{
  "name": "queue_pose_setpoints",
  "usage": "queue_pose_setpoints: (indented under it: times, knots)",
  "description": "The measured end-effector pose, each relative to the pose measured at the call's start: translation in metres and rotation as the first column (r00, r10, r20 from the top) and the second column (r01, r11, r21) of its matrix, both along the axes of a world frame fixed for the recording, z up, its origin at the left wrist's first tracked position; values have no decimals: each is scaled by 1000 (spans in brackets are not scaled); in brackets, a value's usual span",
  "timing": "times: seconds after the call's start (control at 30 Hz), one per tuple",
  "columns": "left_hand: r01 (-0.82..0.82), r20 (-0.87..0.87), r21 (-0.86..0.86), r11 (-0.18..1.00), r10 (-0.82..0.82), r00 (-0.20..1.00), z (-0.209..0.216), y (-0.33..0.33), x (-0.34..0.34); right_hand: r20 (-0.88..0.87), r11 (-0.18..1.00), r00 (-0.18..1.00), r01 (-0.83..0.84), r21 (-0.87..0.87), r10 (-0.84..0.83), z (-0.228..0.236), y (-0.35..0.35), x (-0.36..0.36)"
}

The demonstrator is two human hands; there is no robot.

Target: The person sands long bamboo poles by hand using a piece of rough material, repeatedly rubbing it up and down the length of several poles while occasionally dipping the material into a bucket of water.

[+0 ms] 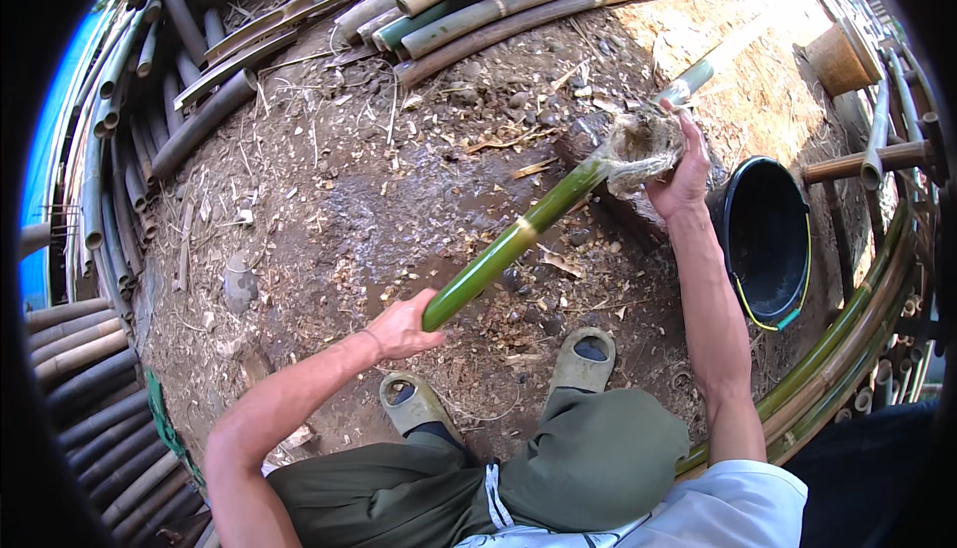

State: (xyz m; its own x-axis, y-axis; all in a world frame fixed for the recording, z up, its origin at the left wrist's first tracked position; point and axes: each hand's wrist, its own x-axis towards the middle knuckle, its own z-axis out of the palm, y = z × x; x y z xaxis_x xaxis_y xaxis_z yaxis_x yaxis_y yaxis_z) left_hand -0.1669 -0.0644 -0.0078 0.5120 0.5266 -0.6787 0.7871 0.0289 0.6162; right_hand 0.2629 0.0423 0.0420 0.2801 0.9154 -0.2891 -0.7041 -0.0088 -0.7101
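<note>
A wet green bamboo pole (478,276) runs slantwise from near left to far right, its far part pale in bright sunlight. At its near end, my left hand (407,327) has its fingers closed round or against the cut end. Farther up, my right hand (685,174) presses a wad of pale, stringy fibre (630,164) around the pole. The wad looks like coarse netting or a scrubbing mesh, and it hides the bamboo beneath it. Under this stretch lies a dark, rough log or block (638,221), partly covered by the pole and wad.
A black bucket (763,284) with a yellow-green handle stands right of my right forearm. Beyond it is a rusty-brown container (832,62). Bamboo poles are stacked at the back (558,18), left (120,174), lower left (105,438) and right (847,364). Wood chips litter the damp ground (329,219).
</note>
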Motion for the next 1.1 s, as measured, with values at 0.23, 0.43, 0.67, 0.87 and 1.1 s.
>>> queue_pose_setpoints:
  times: [0.23, 0.43, 0.67, 0.87, 1.1]
  knots:
    - [-178, -89, 7, 984, 178, 980, 25, -43, -47, 957, 955, 137, -116, 273, -257, -81, -29, -56]
    - [-219, -185, 253, 942, 270, 945, 5, -70, -53, 960, 763, -45, -618, 191, -276, -95, -138, -230]
    - [-165, -244, 209, 964, 214, 946, 24, -106, -114, 830, 890, -428, -426, 164, -358, -106, -30, -65]
    - [-155, -257, 148, 977, 190, 948, 39, -117, -129, 924, 869, -306, -493, 53, -230, -96, -75, -148]
    - [-240, -61, -137, 961, 234, 970, 4, -127, -188, 891, 830, -301, -541, 134, -340, -111, -74, -107]
